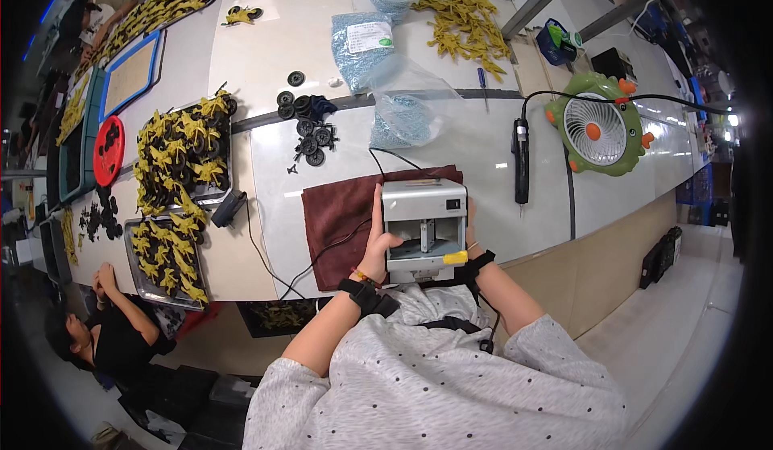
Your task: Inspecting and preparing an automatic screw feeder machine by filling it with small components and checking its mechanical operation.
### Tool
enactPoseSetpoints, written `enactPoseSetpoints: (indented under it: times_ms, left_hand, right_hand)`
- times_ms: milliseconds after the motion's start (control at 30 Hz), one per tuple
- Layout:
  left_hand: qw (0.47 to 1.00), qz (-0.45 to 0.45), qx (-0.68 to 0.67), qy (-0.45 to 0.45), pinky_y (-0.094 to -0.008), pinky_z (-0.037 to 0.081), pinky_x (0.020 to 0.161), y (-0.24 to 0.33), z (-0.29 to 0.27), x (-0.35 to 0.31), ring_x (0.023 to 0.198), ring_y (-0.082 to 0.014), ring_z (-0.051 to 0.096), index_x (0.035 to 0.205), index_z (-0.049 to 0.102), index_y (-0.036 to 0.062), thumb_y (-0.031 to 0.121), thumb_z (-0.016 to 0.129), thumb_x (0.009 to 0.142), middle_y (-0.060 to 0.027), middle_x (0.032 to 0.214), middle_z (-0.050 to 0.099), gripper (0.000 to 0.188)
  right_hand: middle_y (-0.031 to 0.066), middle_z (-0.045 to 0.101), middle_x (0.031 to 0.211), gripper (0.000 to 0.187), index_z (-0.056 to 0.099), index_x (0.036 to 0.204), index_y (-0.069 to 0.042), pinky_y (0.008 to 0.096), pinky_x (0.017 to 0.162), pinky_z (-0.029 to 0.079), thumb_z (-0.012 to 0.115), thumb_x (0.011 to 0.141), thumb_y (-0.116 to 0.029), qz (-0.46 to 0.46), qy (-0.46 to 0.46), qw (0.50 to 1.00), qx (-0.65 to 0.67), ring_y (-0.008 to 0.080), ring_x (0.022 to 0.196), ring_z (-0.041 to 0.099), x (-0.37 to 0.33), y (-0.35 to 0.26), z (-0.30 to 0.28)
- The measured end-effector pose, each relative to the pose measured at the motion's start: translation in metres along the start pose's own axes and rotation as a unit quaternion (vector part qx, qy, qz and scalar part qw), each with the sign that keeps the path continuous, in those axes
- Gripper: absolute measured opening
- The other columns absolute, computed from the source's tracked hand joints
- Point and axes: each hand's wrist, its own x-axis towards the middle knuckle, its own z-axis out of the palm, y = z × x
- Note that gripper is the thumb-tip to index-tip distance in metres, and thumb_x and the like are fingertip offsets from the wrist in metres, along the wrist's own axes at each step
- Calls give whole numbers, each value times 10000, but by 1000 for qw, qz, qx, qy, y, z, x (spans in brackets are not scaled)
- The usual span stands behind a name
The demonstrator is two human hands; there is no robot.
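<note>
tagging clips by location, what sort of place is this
Likely a toy assembly workshop: metal trays of yellow toy bikes, loose black wheels and an electric screwdriver lie on the worktable.

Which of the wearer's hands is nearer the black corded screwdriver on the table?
Right. The right hand is at the silver machine's right side, left of the screwdriver; the left hand is farther off, at the machine's left side.
</note>
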Motion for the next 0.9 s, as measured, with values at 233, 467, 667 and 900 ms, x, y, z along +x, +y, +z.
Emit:
enactPoseSetpoints:
  times_ms: [233,467,667,900]
  left_hand:
    - [995,35,18,86,-287,130,1050,3,-15,0,1322,-233,141,1410,55,81,126,470,701,-128,1442,129,822]
    - [972,112,29,207,-357,55,1064,61,-47,-9,1354,-236,56,1388,163,85,206,464,757,-154,1438,119,709]
    - [939,145,78,300,-358,133,1047,112,-68,-6,1329,-271,150,1350,220,60,154,485,768,-197,1391,209,646]
    - [903,203,142,352,-353,203,1025,143,-105,-17,1275,-259,269,1301,270,40,85,466,779,-158,1322,333,559]
  right_hand:
    - [104,501,992,458,508,1134,-45,344,800,377,655,761,-267,-299,-36,908,-293,229,926,450,-17,-140,10]
    - [123,489,1190,642,393,1274,-70,312,847,397,698,731,-228,-399,-34,905,-143,227,1080,461,33,-286,53]
    - [37,609,707,202,608,839,24,225,631,423,572,853,-174,-265,-47,963,-19,89,662,535,88,-291,96]
    - [3,510,629,300,534,720,2,237,564,366,525,887,-248,-199,153,953,171,79,601,432,94,-277,84]
